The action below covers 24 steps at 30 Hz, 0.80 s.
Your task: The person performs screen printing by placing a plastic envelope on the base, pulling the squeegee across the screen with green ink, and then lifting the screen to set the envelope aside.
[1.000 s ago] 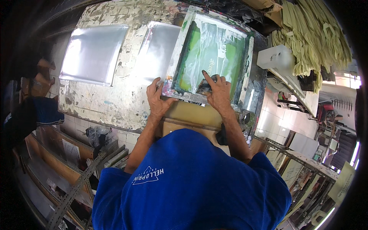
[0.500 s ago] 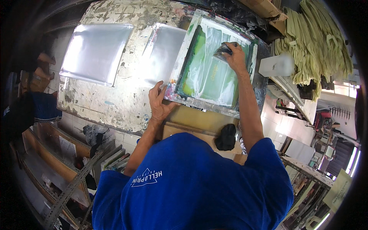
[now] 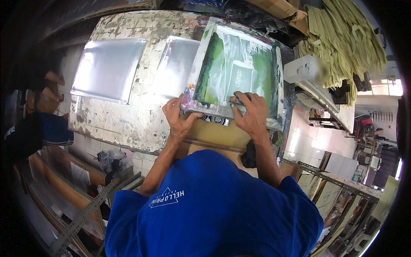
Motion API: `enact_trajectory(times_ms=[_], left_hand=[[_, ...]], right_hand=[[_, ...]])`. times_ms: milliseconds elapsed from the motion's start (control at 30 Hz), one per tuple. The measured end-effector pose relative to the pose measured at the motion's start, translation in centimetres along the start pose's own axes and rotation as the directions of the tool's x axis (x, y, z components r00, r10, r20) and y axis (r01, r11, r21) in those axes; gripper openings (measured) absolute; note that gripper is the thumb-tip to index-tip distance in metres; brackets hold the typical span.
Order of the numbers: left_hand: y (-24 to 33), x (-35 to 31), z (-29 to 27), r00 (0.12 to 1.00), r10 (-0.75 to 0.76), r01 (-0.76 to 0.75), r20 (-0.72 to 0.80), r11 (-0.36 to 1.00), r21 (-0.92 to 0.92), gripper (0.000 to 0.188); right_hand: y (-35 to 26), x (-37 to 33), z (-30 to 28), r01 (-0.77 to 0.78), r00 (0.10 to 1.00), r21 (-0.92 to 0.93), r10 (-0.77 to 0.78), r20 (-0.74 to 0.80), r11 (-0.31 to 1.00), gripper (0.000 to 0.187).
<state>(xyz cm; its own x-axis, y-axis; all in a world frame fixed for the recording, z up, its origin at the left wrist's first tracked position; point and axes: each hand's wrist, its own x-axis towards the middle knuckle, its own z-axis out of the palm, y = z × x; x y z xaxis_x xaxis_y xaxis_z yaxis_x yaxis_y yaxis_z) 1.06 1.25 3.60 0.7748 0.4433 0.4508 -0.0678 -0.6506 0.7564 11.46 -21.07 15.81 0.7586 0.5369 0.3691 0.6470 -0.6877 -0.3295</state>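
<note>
A screen printing frame [image 3: 204, 43] with a green mesh lies tilted on the stained worktable. Streaks of white ink [image 3: 230, 47] run across the mesh, around a pale rectangle that bears a small print. My left hand [image 3: 177, 118] grips the frame's near left corner, thumb along the near edge. At the near side of the mesh, my right hand [image 3: 253, 113] is closed on a small dark squeegee [image 3: 239, 100], mostly hidden under the fingers.
Two silvery flat sheets [image 3: 109, 70] lie on the worktable [image 3: 117, 118] to the left. A white container [image 3: 302, 68] stands right of the frame, below hanging yellowish fabric [image 3: 338, 47]. A black bundle [image 3: 249, 156] sits near my right forearm. Another person's arm [image 3: 55, 78] shows at far left.
My right hand has drawn the squeegee from the upper mesh toward me, to the near edge. The pale rectangle on the mesh now shows clearly. My left hand stays at the corner.
</note>
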Motion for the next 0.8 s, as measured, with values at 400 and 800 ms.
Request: enact_trajectory(times_ms=[400, 800], left_hand=[[-2.6, 2.9, -0.6, 0.973, -0.162, 0.232, -0.166, 0.685, 0.691, 0.039], [-0.9, 4.8, 0.9, 0.973, -0.010, 0.107, -0.229, 0.904, 0.413, 0.011]], right_hand=[[0.6, 13.7, -11.3, 0.125, 0.952, -0.114, -0.151, -0.267, 0.986, 0.041], [1.5, 15.3, -12.5, 0.072, 0.969, -0.101, -0.093, -0.227, 0.992, 0.037]])
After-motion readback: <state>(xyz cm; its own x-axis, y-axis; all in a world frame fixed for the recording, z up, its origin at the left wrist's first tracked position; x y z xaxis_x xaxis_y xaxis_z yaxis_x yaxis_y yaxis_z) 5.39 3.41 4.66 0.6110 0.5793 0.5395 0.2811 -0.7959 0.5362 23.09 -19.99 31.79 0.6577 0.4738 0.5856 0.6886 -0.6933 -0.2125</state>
